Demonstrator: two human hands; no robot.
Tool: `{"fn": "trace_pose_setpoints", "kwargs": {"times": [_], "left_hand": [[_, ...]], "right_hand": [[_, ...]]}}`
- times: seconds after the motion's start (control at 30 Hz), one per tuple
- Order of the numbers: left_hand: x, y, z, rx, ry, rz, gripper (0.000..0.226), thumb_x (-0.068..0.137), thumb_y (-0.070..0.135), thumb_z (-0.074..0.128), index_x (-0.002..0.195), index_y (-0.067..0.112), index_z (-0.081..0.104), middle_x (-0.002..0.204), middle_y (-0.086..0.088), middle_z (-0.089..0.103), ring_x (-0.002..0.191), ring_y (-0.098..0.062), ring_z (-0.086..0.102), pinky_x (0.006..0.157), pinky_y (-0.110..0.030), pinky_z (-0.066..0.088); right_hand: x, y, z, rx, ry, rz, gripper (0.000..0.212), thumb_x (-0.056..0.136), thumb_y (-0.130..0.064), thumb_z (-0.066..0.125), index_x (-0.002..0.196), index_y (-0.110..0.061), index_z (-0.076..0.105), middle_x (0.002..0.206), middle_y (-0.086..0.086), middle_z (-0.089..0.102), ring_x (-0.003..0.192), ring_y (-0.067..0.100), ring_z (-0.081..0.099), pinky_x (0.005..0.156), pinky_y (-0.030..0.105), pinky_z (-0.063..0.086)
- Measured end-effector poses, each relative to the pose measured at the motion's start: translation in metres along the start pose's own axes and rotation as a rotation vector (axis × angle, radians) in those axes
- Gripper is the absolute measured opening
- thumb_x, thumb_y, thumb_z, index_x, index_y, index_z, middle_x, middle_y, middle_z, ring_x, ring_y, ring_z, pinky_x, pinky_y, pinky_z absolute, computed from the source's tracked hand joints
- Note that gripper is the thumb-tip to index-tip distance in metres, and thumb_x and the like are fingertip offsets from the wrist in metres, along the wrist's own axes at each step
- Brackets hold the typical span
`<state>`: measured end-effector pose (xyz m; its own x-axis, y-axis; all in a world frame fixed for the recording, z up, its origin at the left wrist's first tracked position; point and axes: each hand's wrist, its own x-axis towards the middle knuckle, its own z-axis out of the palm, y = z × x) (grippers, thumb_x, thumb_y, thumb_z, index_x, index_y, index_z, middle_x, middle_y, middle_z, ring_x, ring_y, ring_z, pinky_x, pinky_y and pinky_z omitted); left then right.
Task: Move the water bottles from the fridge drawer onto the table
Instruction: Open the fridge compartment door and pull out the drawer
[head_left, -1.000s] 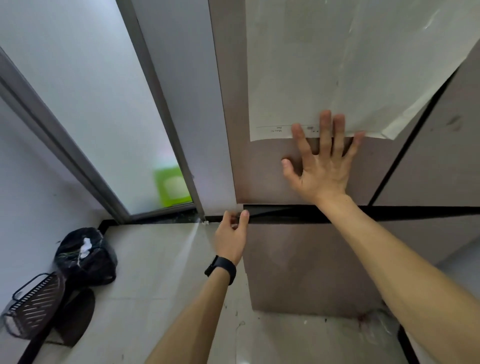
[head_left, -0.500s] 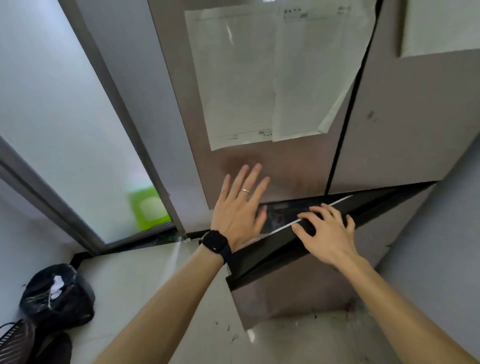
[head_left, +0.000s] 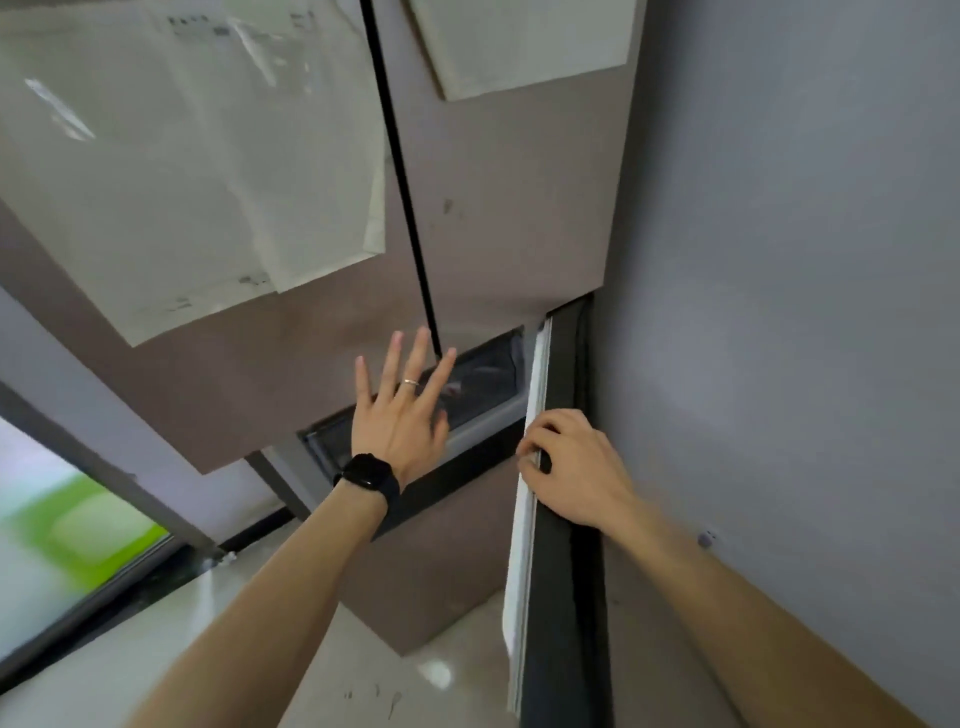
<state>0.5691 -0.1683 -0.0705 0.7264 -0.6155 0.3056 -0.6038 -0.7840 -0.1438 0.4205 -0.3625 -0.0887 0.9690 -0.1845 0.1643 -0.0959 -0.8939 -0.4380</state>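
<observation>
My left hand (head_left: 400, 415) is flat, fingers spread, over the fridge drawer (head_left: 485, 382) opening. My right hand (head_left: 574, 467), just right of it, curls round the door edge (head_left: 527, 545). Drawer contents too blurred to tell.

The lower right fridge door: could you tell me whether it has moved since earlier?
Yes: the lower right door swung outward, away from the closed lower left door; the right hand grips its edge.

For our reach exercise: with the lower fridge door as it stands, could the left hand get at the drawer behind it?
Probably yes. The right hand grips the lower door by its edge, holding it open. The left hand is spread just before the drawer, with nothing between.
</observation>
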Motion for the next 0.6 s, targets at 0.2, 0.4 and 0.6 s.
{"fn": "trace_pose_setpoints", "kwargs": {"times": [0.2,0.4,0.6], "left_hand": [[0.059,0.041,-0.014,0.069,-0.015,0.138,0.083,0.097,0.046,0.044,0.159,0.035,-0.011,0.164,-0.003,-0.027,0.147,-0.025,-0.032,0.114,-0.061,-0.019],[0.109,0.058,-0.025,0.017,-0.016,0.038,0.085,0.096,0.046,0.046,0.16,0.032,-0.007,0.163,0.0,-0.029,0.148,-0.021,-0.032,0.113,-0.067,-0.015],[0.111,0.061,0.005,0.061,0.025,-0.006,0.09,0.092,0.047,0.059,0.161,0.023,0.007,0.166,-0.001,-0.024,0.15,-0.023,-0.028,0.104,-0.067,-0.028]], "right_hand": [[-0.007,0.065,-0.051,-0.18,-0.15,0.231,0.075,0.098,-0.057,0.048,0.16,-0.026,0.017,0.168,-0.004,0.0,0.15,0.024,0.015,0.112,0.051,0.038],[-0.003,0.116,-0.075,-0.232,-0.188,0.36,0.062,0.105,-0.054,0.026,0.16,-0.037,0.003,0.168,-0.007,0.011,0.148,0.026,0.021,0.103,0.054,0.045],[-0.006,0.171,-0.091,-0.323,-0.139,0.347,0.055,0.106,-0.052,0.017,0.156,-0.048,-0.006,0.167,-0.007,0.013,0.145,0.024,0.029,0.098,0.056,0.047]]}}
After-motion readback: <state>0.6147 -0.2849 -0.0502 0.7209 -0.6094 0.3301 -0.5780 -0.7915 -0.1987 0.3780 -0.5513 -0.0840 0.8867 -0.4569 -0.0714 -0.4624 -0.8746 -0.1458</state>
